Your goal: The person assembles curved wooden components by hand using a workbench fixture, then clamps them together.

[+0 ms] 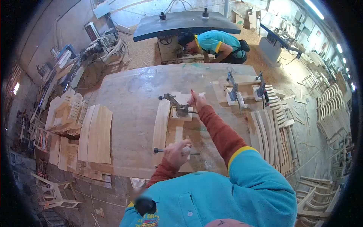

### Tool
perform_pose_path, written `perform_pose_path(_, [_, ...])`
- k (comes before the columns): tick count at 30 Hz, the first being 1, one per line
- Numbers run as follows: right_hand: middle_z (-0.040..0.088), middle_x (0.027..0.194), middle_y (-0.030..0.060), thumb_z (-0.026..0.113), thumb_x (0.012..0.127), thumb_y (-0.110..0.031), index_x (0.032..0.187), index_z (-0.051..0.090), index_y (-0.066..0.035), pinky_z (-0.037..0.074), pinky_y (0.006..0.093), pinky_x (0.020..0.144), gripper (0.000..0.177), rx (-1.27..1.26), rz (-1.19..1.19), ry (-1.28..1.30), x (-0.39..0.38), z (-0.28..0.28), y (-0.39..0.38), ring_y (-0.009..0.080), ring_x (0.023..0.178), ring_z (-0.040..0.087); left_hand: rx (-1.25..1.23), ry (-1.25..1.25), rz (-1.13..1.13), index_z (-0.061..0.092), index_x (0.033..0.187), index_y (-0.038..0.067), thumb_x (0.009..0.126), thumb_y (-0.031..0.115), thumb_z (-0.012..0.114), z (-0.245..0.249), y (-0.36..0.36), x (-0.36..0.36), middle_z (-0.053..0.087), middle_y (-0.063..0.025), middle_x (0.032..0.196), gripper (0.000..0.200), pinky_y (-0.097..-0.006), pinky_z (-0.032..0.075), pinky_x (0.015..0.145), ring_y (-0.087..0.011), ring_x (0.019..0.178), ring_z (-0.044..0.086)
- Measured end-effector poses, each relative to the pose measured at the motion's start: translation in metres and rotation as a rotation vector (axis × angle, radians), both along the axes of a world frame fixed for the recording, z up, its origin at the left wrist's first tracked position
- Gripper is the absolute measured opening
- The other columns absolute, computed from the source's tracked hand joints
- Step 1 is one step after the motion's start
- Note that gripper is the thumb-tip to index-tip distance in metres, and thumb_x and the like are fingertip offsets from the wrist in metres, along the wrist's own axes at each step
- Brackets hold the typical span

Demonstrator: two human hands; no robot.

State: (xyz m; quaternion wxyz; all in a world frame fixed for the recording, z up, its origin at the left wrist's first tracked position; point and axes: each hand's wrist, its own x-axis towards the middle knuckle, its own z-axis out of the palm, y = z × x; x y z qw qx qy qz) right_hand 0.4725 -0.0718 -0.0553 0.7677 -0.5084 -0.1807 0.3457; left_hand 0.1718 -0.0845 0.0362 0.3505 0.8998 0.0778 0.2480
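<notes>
A curved pale wood piece (pixel 161 123) lies lengthwise on the table, beside smaller wood blocks (pixel 176 133). My left hand (pixel 177 153) is closed around the handle of a lower clamp (pixel 158 150), whose bar runs across the wood near the table's front edge. Farther up, a dark metal clamp (pixel 177 106) sits over the wood and a pale block. My right hand (pixel 196 101) is at this clamp's right end, fingers closed; what they hold is too small to make out. Something whitish shows beside its fingers.
The large table (pixel 132 87) bears curved boards (pixel 96 132) at left, slats (pixel 264 132) at right and two more clamps (pixel 235 90) at upper right. Beyond it, a person (pixel 219 43) bends beside a dark-topped machine (pixel 189 27). Chair frames (pixel 331 102) stand at far right.
</notes>
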Motion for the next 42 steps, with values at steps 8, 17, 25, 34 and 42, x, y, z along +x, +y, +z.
perform_pose_path(8, [0.055, 0.058, 0.0033, 0.061, 0.083, -0.023, 0.061, 0.058, -0.006, 0.042, 0.0339, 0.055, 0.028, -0.204, 0.299, -0.902, -0.113, 0.034, -0.156, 0.0190, 0.060, 0.054, 0.294, -0.135, 0.306, 0.059, 0.105, 0.004, 0.075, 0.008, 0.056, -0.041, 0.068, -0.077, 0.061, -0.0128, 0.097, 0.030, -0.0415, 0.042, 0.082, -0.0292, 0.091, 0.058])
perform_pose_path(17, [0.049, 0.052, 0.0097, 0.064, 0.075, -0.010, 0.054, 0.053, -0.007, 0.039, 0.0377, 0.046, 0.024, -0.238, 0.322, -1.118, -0.200, 0.059, -0.236, 0.0284, 0.049, 0.049, -0.750, 0.027, 0.001, 0.040, 0.132, 0.005, 0.071, 0.005, 0.050, -0.036, 0.070, -0.029, 0.044, -0.0122, 0.123, 0.062, -0.0337, 0.035, 0.099, -0.0202, 0.115, 0.042])
perform_pose_path(25, [0.043, 0.050, 0.0075, 0.064, 0.071, -0.007, 0.058, 0.050, -0.007, 0.034, 0.0342, 0.041, 0.019, -0.210, 0.027, -1.077, -0.194, 0.035, -0.245, 0.0243, 0.042, 0.045, -0.772, -0.008, -0.043, 0.039, 0.129, 0.006, 0.065, 0.001, 0.045, -0.041, 0.051, -0.033, 0.041, -0.0085, 0.116, 0.065, -0.0320, 0.040, 0.091, -0.0181, 0.103, 0.046])
perform_pose_path(34, [0.047, 0.054, 0.0086, 0.065, 0.074, -0.007, 0.064, 0.052, -0.005, 0.038, 0.0327, 0.044, 0.017, -0.205, -0.012, -1.072, -0.196, 0.029, -0.242, 0.0236, 0.046, 0.049, -0.888, -0.050, -0.074, 0.035, 0.129, 0.006, 0.065, 0.002, 0.046, -0.056, 0.054, -0.030, 0.042, -0.0058, 0.112, 0.065, -0.0266, 0.036, 0.090, -0.0135, 0.097, 0.043])
perform_pose_path(42, [0.050, 0.057, 0.0078, 0.067, 0.073, -0.008, 0.063, 0.056, -0.005, 0.040, 0.0319, 0.047, 0.015, -0.320, 0.199, -0.937, -0.205, 0.048, -0.244, 0.0233, 0.051, 0.051, -0.857, -0.154, 0.088, 0.039, 0.124, 0.001, 0.060, 0.003, 0.041, -0.047, 0.030, -0.057, 0.044, -0.0080, 0.110, 0.064, -0.0308, 0.035, 0.095, -0.0177, 0.101, 0.045])
